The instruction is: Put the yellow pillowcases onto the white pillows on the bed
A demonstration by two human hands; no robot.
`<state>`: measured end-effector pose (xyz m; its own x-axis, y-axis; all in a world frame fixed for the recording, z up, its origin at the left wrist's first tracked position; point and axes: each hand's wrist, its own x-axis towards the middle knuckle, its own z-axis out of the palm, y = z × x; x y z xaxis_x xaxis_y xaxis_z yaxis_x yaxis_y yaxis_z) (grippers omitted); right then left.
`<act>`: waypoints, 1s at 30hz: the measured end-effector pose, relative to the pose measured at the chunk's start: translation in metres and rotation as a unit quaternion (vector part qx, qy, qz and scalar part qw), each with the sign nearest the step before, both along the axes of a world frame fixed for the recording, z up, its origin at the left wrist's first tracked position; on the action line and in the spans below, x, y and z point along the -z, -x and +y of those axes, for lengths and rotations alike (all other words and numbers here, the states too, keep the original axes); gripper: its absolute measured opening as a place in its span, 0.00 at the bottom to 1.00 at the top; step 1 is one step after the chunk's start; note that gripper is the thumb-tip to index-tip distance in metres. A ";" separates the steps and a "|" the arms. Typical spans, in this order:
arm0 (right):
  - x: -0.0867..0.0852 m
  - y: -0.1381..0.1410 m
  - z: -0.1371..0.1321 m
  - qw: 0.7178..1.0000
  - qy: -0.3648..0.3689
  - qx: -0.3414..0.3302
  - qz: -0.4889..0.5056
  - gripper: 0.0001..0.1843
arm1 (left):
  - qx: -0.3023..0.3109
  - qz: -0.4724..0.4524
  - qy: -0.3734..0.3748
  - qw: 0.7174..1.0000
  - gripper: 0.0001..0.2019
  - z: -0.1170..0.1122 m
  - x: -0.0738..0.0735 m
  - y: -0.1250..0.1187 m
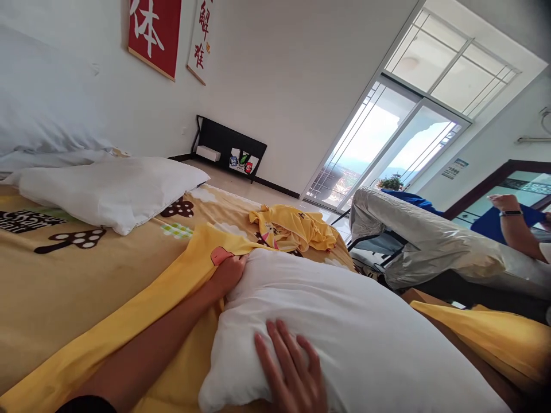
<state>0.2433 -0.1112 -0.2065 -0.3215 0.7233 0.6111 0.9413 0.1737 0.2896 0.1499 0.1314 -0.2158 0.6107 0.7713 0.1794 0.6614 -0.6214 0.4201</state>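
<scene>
A white pillow point(344, 321) lies in front of me on a spread-out yellow pillowcase point(172, 287). My left hand point(230, 274) is closed at the pillow's far left corner, gripping the yellow cloth there. Whether it also pinches the pillow corner is hidden. My left forearm rests along the yellow fabric. Fingers stretched and slightly apart, my right hand point(295, 367) lies flat on the near left part of the pillow.
The bed has a tan patterned sheet point(129, 269). Another white pillow point(112, 189) and a crumpled yellow cloth point(301, 226) lie on it. Silvery plastic-covered furniture point(422, 235) stands to the right, with another person's arm point(519, 226) beyond. A black rack point(230, 146) stands by the wall.
</scene>
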 end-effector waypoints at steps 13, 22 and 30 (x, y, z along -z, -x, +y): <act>0.000 0.026 0.023 0.977 -0.140 -0.154 0.041 0.12 | 0.006 -0.070 0.091 0.993 0.27 0.013 -0.008 -0.010; 0.000 0.032 0.010 0.986 -0.056 -0.150 0.053 0.12 | 0.026 -0.052 0.110 0.992 0.20 0.024 -0.040 -0.071; 0.027 0.037 0.012 0.977 -0.136 -0.155 0.059 0.14 | -0.006 -0.017 -0.004 1.000 0.18 0.017 -0.056 -0.060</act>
